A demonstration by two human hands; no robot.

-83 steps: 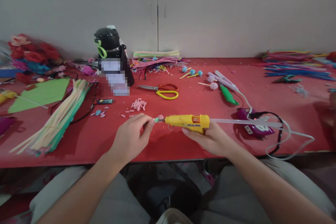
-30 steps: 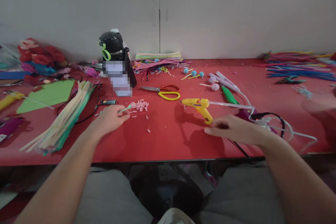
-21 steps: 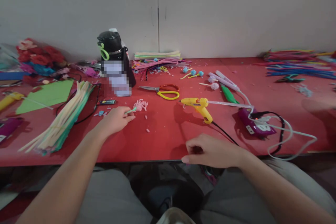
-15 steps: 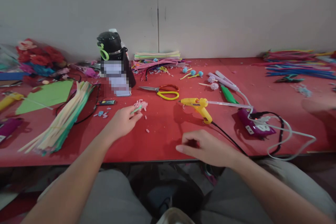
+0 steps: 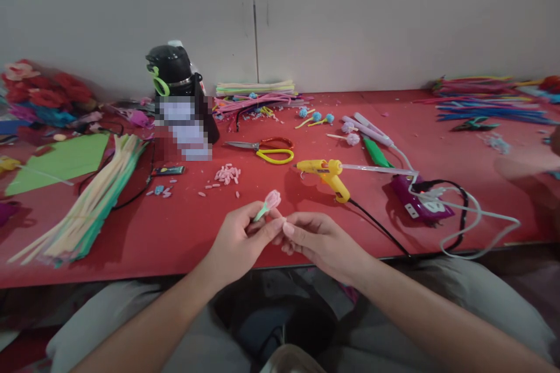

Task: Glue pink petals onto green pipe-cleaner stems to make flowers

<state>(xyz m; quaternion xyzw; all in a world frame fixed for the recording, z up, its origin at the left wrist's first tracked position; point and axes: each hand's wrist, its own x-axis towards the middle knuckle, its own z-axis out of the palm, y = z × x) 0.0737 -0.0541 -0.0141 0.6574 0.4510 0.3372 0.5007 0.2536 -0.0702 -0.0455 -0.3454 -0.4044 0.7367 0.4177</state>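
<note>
My left hand point(image 5: 231, 245) is closed on a small pink flower point(image 5: 273, 198) with a pale green stem, its head tilted up and to the right. My right hand point(image 5: 324, 242) has its thumb and forefinger pinched together, touching the left thumb tip. What lies between those fingertips is too small to make out. Beyond the left hand is a pile of short pink pieces point(image 5: 227, 174). A yellow hot glue gun point(image 5: 324, 169) lies on the red table point(image 5: 166, 245) beyond my right hand, and scissors point(image 5: 275, 155) with red and yellow handles lie behind.
A black bottle point(image 5: 172, 64) stands at the back left. Bundled pipe cleaners point(image 5: 100, 192) lie to the left. A purple power strip point(image 5: 420, 204) with cables is on the right. Small blue pom-pom flowers point(image 5: 315, 118) lie at the back. Another person's arm point(image 5: 534, 172) reaches in from the right.
My left hand has moved right and toward me from the pink pile, bringing the flower. My right hand has moved to meet it and now pinches. The view has shifted slightly.
</note>
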